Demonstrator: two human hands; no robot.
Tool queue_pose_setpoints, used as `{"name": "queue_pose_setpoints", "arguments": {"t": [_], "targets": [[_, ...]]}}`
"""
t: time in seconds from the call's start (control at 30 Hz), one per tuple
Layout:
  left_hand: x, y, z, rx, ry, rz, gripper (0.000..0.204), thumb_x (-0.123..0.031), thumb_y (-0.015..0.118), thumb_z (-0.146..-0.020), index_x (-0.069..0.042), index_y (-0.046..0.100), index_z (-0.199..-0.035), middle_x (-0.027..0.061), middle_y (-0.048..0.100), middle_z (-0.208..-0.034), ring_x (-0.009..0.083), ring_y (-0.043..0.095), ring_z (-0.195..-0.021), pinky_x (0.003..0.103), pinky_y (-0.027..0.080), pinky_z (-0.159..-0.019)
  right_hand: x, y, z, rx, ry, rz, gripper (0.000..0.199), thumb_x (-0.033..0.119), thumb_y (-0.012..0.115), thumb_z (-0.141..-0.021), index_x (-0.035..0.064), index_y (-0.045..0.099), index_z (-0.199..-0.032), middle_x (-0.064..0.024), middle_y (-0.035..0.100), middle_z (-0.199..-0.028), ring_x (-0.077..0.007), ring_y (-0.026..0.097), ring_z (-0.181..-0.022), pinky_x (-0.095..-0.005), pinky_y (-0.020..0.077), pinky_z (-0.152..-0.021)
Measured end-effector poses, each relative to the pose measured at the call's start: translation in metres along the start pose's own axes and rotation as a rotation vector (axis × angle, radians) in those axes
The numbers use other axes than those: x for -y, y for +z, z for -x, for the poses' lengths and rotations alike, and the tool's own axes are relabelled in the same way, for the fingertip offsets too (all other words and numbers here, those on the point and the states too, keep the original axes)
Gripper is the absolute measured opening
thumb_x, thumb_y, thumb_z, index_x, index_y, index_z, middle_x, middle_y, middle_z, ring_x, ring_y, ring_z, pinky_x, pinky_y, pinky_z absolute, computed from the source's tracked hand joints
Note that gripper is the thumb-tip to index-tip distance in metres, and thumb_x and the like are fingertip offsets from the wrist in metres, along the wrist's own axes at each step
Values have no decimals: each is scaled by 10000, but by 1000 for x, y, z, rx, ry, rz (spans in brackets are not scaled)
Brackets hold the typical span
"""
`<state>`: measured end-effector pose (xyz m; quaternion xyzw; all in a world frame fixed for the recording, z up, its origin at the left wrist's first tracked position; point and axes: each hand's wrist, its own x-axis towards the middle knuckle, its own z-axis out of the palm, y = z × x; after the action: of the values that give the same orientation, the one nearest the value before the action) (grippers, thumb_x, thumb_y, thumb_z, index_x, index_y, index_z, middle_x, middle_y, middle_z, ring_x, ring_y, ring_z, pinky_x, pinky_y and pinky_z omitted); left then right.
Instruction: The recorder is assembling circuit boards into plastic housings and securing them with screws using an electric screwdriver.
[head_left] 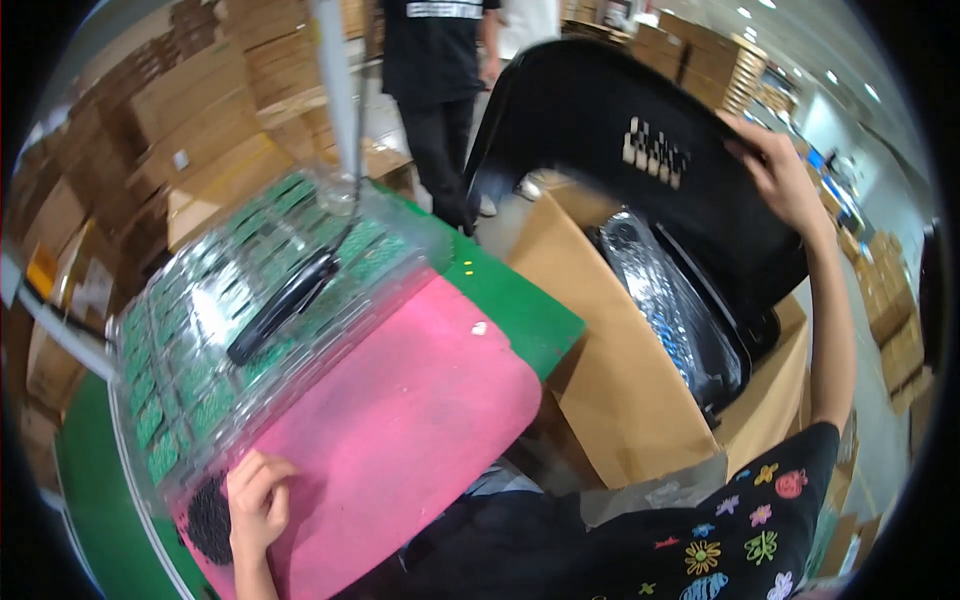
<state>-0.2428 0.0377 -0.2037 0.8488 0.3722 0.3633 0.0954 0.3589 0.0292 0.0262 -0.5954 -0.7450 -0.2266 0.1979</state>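
The right hand (775, 165) was raised high and clamped on the far edge of a black plastic tray (610, 150), fingers curled over its rim, holding it tilted up on edge above an open cardboard box (610, 390). Just below that hand, inside the box, stood more black trays (710, 330) on their sides with a shiny bagged bundle (650, 280) between them. The left hand (258, 500) lay low and close to the body, fingers curled together with the knuckles resting on a pink mat (420, 420); whether it gripped anything could not be told. Just beyond its fingers sat a clear plastic tray (250, 320) of small green circuit boards, and a black tool (285, 305) hanging on a cord rested across its top. A round black patch (208, 520) showed on the mat beside the wrist. A green tabletop (520, 300) lay under the mat. A person in dark clothes (435, 80) stood well beyond both hands, among stacked cartons (200, 110). As a judgement, the step in hand looked like moving the black tray at the box, either lifting it out or setting it in; the next move would call for a firm grip and keeping the tray's lower edge clear of the box wall and the trays already standing there.
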Motion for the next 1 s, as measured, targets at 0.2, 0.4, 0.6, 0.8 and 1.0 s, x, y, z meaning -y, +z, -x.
{"name": "queue_pose_setpoints", "arguments": {"t": [0.2, 0.4, 0.6, 0.8, 1.0], "targets": [[3, -6, 7, -80, -273, 299, 231, -69, 517, -914, 7, 634, -1097, 129, 683, -932, 233, 658, -845, 332, 514, -776, 171, 76, -41, 410, -464, -209, 102, 152, 640, -876, 101, 644, -963, -140, 662, -738, -342, 662, -653, -432, 533, -588], [-1, -10, 9, 83, -398, 514, 416, -163, 637, -911, -21, 538, -1289, 137, 615, -1190, 270, 603, -1094, 379, 472, -946, 287, 197, -61, 805, -746, -288, 221, 289, 558, -967, 76, 535, -1022, -199, 648, -737, -396, 655, -706, -487, 520, -607], [21, -5, 22, -15, -441, 81, 204, 6, 639, -833, 24, 629, -1036, 173, 625, -968, 366, 614, -958, 412, 494, -842, 360, 227, -91, 483, -908, -652, 188, 237, 631, -899, 50, 613, -899, -124, 655, -796, -359, 661, -744, -452, 533, -649], [23, 3, 25, -17, -524, -2, 201, 38, 590, -842, 35, 552, -1039, 226, 626, -935, 437, 605, -933, 494, 487, -804, 467, 254, -181, 184, -787, -572, 244, 153, 650, -845, 51, 583, -1056, -138, 664, -988, -326, 653, -933, -427, 538, -765], [15, -9, 29, 7, -554, -14, 180, 29, 574, -872, 14, 566, -1051, 245, 630, -919, 451, 609, -913, 482, 483, -761, 570, 346, -234, 229, -666, -434, 553, 166, 634, -796, 106, 544, -1338, -174, 595, -1188, -344, 589, -1109, -494, 506, -928]]}}
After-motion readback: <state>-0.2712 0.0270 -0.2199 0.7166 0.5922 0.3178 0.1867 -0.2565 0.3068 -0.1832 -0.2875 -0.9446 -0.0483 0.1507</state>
